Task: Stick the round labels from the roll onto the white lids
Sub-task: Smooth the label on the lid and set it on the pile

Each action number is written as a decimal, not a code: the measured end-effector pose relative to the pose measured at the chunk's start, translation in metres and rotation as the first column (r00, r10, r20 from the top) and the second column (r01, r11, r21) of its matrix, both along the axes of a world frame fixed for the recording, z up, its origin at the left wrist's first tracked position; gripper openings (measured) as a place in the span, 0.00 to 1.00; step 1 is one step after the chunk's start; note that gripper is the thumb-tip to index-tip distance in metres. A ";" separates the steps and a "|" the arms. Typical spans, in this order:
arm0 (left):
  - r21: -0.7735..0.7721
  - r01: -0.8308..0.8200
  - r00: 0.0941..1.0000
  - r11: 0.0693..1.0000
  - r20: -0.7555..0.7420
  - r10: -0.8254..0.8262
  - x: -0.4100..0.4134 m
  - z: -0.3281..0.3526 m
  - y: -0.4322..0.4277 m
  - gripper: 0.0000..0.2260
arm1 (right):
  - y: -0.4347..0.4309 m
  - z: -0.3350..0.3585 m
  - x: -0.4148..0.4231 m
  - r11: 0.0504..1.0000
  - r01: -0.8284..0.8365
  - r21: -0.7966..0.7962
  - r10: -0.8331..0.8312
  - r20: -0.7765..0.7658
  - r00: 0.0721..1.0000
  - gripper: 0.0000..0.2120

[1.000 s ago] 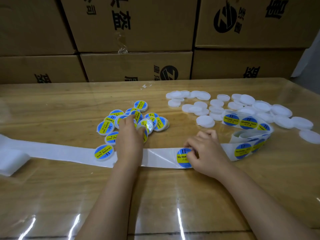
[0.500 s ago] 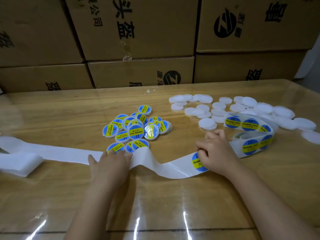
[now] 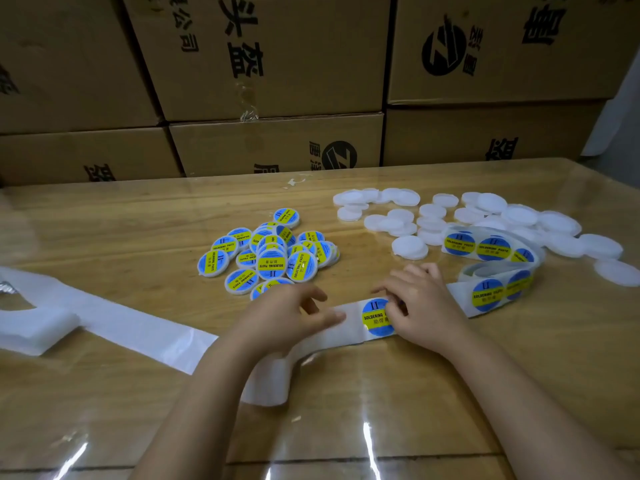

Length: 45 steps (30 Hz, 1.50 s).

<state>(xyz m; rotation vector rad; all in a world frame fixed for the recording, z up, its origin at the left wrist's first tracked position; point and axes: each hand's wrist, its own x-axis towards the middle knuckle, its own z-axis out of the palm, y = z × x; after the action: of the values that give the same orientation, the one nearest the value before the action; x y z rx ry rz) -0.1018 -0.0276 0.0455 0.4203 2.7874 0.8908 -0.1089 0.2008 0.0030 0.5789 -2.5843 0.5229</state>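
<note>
Both hands meet on a white backing strip (image 3: 138, 327) just left of the loose label roll (image 3: 495, 268). Left hand (image 3: 287, 317) lies relaxed, fingers nearly straight, pressing the strip to the table (image 3: 104, 230). Right hand (image 3: 422, 299) pinches the edge of a round label (image 3: 375, 318) on the strip, blue and yellow, marked "II" and "SOLDERING". The roll's labels read "SOLDERING PASTE". Labelled lids (image 3: 270, 251) are heaped farther left of the roll, and plain white lids (image 3: 485, 216) are scattered behind it.

Blue-yellow label roll (image 3: 493, 250) beside scattered white lids (image 3: 409, 247)
</note>
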 end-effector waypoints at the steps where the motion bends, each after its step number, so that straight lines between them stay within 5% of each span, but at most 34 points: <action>1: -0.103 0.028 1.000 0.994 -0.003 -0.028 -0.002 0.002 0.001 0.12 | 0.000 0.000 0.001 1.000 0.004 -0.005 -0.004 -0.013 1.000 0.12; 5: -0.365 0.033 0.998 0.930 -0.037 -0.050 -0.010 0.006 -0.005 0.05 | 0.002 0.000 0.000 0.995 0.087 0.042 -0.087 -0.013 0.996 0.10; 10: -0.662 -0.059 0.998 0.747 -0.042 0.041 -0.010 0.018 -0.017 0.07 | 0.008 0.001 -0.009 0.873 0.424 0.242 -0.448 0.053 0.893 0.14; 15: -0.825 -0.146 0.978 0.546 -0.202 -0.043 -0.006 0.024 0.004 0.07 | 0.006 -0.001 -0.009 0.841 0.519 0.153 -0.513 -0.080 0.855 0.15; 21: -0.491 -0.077 0.917 0.868 -0.377 -0.131 -0.009 -0.001 0.063 0.14 | 0.010 0.001 -0.009 0.721 0.622 0.305 -0.651 -0.011 0.759 0.23; 29: -0.120 -0.123 0.942 0.985 -0.327 0.078 -0.016 -0.045 0.064 0.16 | 0.014 0.002 -0.008 0.597 0.684 0.419 -0.760 0.025 0.649 0.28; 31: -0.068 -0.086 0.949 0.994 -0.308 0.061 -0.017 -0.047 0.060 0.16 | 0.014 0.004 -0.008 0.620 0.697 0.360 -0.743 -0.017 0.669 0.24; 34: -0.030 -0.024 0.947 0.999 -0.322 0.013 -0.017 -0.049 0.051 0.15 | 0.031 0.016 -0.008 0.700 0.714 0.018 -0.709 -0.096 0.698 0.14; 37: -0.019 -0.011 0.935 1.000 -0.354 0.003 -0.021 -0.049 0.040 0.14 | 0.060 0.030 -0.006 0.701 0.666 -0.254 -0.665 0.103 0.740 0.18; 41: -0.044 -0.049 0.878 0.998 -0.478 0.022 -0.026 -0.047 0.030 0.14 | 0.076 0.035 0.002 0.798 0.543 -0.260 -0.405 0.435 0.804 0.18; 45: -0.065 -0.025 0.831 0.998 -0.556 -0.016 -0.026 -0.045 0.027 0.15 | 0.079 0.041 0.009 0.868 0.491 -0.073 -0.412 0.443 0.796 0.11</action>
<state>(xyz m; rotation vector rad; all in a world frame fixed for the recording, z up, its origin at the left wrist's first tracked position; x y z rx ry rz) -0.1278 -0.0006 0.0002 0.7736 3.3326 0.7598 -0.1001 0.2798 0.0437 -0.2599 -2.8812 0.7699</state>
